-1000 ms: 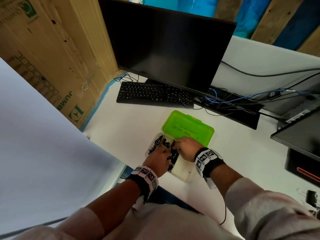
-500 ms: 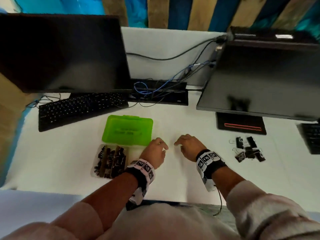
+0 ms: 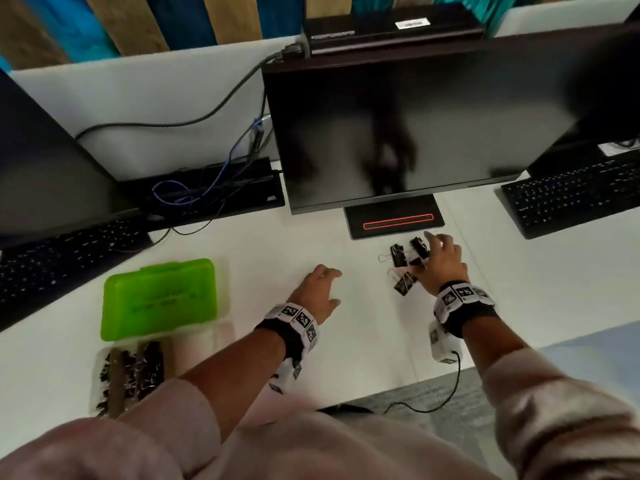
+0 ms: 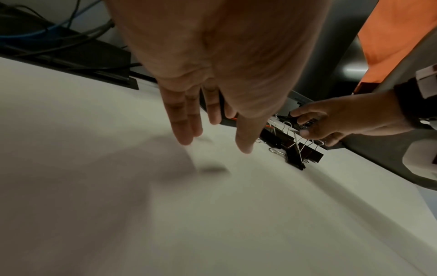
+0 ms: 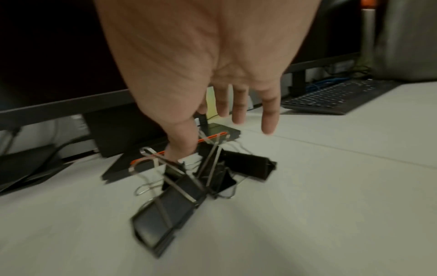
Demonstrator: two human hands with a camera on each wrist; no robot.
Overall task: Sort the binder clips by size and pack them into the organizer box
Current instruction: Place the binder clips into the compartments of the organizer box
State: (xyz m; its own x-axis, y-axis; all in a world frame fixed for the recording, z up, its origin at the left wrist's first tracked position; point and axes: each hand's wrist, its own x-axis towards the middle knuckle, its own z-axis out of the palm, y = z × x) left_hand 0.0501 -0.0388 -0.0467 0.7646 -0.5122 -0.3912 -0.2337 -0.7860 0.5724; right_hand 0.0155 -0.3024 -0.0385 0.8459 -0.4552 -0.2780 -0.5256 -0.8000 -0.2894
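- Several black binder clips (image 3: 403,265) with silver wire handles lie in a loose heap on the white counter (image 3: 363,341), just in front of the monitor base (image 3: 394,218) with its red stripe.
- In the right wrist view the binder clips (image 5: 196,183) overlap at odd angles, some handles sticking up; the nearest one is blurred.
- The right hand (image 3: 441,266) hangs over the heap from its right side, fingers (image 5: 269,114) spread and fairly straight. The thumb reaches down among the clips and touches one; whether it pinches anything cannot be told.
- From the left wrist view the right hand (image 4: 335,120) shows its fingertips at the far clips of the heap (image 4: 300,152).
- The left hand (image 3: 318,292) hovers over bare counter, left of the heap and apart from it, fingers (image 4: 184,121) extended and relaxed, holding nothing.
- The organizer box (image 3: 104,382) sits well apart to the left, near the counter's front edge. Its clear tray holds rows of dark clips, and its green lid (image 3: 159,299) lies folded open behind it.
- A large dark monitor (image 3: 415,133) stands behind the heap, with a keyboard (image 3: 568,195) to its right.
- Another keyboard (image 3: 62,254) and a tangle of black and blue cables (image 3: 194,188) lie behind the box on the left.
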